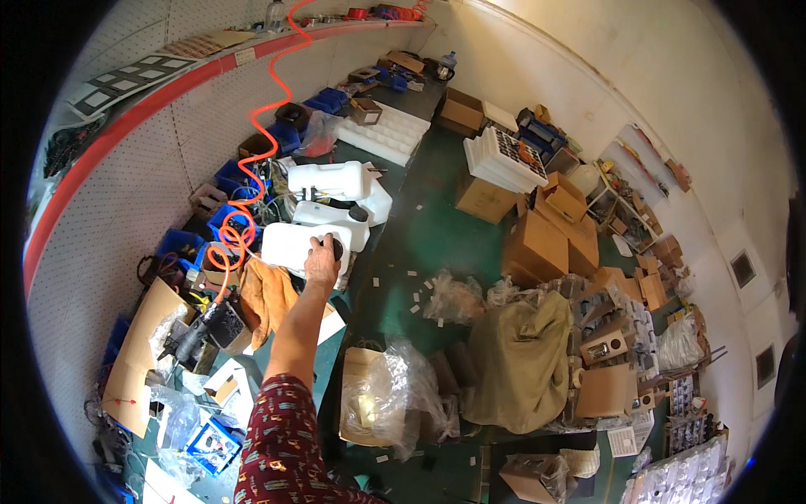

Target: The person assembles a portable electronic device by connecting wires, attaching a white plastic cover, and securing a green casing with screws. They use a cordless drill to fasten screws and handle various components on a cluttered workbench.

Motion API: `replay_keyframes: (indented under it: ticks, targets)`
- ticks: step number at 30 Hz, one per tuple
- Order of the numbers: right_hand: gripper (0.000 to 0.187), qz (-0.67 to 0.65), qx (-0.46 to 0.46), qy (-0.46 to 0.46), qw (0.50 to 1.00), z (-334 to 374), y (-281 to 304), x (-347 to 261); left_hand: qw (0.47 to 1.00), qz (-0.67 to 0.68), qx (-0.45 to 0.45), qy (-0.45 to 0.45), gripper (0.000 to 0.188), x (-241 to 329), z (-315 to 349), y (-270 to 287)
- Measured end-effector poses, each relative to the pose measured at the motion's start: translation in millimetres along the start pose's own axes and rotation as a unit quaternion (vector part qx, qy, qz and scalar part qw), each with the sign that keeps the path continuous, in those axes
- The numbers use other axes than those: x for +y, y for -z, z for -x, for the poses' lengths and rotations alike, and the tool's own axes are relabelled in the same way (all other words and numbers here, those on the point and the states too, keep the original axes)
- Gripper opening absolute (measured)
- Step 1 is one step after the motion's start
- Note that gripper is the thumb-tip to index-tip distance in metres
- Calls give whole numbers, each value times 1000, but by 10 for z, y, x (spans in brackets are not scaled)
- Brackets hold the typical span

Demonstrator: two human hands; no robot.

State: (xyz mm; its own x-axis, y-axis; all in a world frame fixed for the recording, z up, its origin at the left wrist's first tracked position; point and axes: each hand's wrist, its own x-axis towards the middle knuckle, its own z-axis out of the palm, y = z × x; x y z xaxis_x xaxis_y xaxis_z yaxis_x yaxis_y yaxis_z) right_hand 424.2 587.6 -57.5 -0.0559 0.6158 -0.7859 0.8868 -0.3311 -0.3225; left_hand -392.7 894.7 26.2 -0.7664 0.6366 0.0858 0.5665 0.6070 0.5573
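Note:
My left hand (321,262) reaches across the bench with its fingers closed around the black cap (337,249) on a white plastic tank (290,244). The tank lies at the bench's right edge. Just beyond it, a second white tank (317,215) carries its own black cap (358,213). Farther back rests another white tank (326,179) with small fittings on its near side. An orange-brown cloth (267,296) sits close to the gripped tank, left of my forearm. My right hand is outside the picture.
A coiled orange air hose (267,126) hangs over the bench beside blue parts bins (178,244). Left of my arm stands a cardboard sheet (144,353). Cardboard boxes (537,248), a draped olive cloth (520,361) and plastic bags (399,391) crowd the right side.

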Motion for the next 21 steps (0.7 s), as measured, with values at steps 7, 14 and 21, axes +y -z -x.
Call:
replay_keyframes:
  ticks: [7, 14, 21]
  targets:
    - [46, -113, -6, 107, 988, -392, -53, 30, 942, 234, 91, -223, 74, 7, 1178, 1097]
    - [57, -437, -301, 227, 816, -213, 445, -3000, 907, 225, 12, -355, 75, 102, 3936, 1934]
    - [73, -351, -595, 212, 691, 938, -161, -3131, 909, 248, -204, -265, 71, 41, 6401, 2323]
